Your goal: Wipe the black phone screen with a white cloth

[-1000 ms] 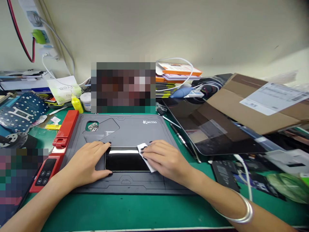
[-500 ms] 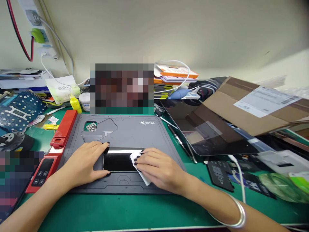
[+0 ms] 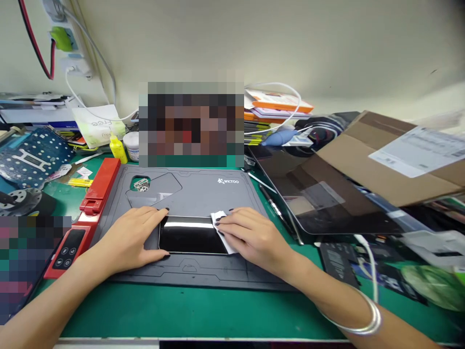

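Gently press the cloth (image 3: 217, 215) pinched under the right fingers (image 3: 236, 220), holding the phone (image 3: 192, 237) firm between the wide-spread left fingers (image 3: 155, 216).

Two hands (image 3: 136, 237), one phone (image 3: 192, 238) and one cloth (image 3: 217, 216) are near the front edge of one mat (image 3: 203, 191). One yellow bottle (image 3: 118, 149) and one tub (image 3: 131, 147) stand by its back left corner, one brown box (image 3: 363, 133) past its right edge.

Glossy black phone (image 3: 192, 237), flat on grey mat (image 3: 199, 194), white cloth (image 3: 218, 214) at right end
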`<action>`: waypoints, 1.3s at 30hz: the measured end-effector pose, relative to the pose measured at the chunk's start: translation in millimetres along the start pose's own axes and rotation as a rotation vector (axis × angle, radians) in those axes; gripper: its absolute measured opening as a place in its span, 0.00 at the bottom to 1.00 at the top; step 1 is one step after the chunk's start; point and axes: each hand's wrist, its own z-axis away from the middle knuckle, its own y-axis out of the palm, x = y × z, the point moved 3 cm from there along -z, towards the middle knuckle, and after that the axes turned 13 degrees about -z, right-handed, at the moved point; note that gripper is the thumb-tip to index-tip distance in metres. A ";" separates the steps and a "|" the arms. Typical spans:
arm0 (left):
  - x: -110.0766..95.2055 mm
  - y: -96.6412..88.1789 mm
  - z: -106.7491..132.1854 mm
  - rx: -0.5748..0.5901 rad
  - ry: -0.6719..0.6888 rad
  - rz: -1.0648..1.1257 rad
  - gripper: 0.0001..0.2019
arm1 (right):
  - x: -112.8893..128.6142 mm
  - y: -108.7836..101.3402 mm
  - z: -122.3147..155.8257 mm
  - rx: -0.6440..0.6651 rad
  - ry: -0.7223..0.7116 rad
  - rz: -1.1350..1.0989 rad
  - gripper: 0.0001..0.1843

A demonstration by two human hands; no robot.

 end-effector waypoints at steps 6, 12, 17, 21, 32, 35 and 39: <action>0.6 0.3 0.1 -0.019 0.007 0.023 0.31 | 4.3 1.9 -1.2 0.084 -0.057 -0.053 0.09; 0.5 1.2 0.2 -0.007 0.008 -0.012 0.32 | 2.0 0.2 -0.7 0.049 -0.019 -0.025 0.09; 0.4 0.6 -0.1 -0.005 0.013 -0.021 0.33 | 1.6 0.3 -0.9 0.043 -0.049 -0.044 0.08; 0.3 0.6 -0.1 -0.001 0.011 -0.022 0.33 | 2.9 0.4 -1.7 0.047 -0.024 -0.013 0.09; 0.2 1.2 0.3 -0.015 0.023 -0.026 0.34 | 6.1 1.6 -1.0 0.085 -0.049 -0.025 0.09; 0.7 2.0 0.7 -0.021 0.023 -0.028 0.34 | 6.1 2.2 -1.5 0.093 -0.065 -0.053 0.09; 1.4 2.4 1.0 -0.016 0.013 -0.023 0.34 | -1.0 -2.2 0.1 0.026 -0.011 0.039 0.09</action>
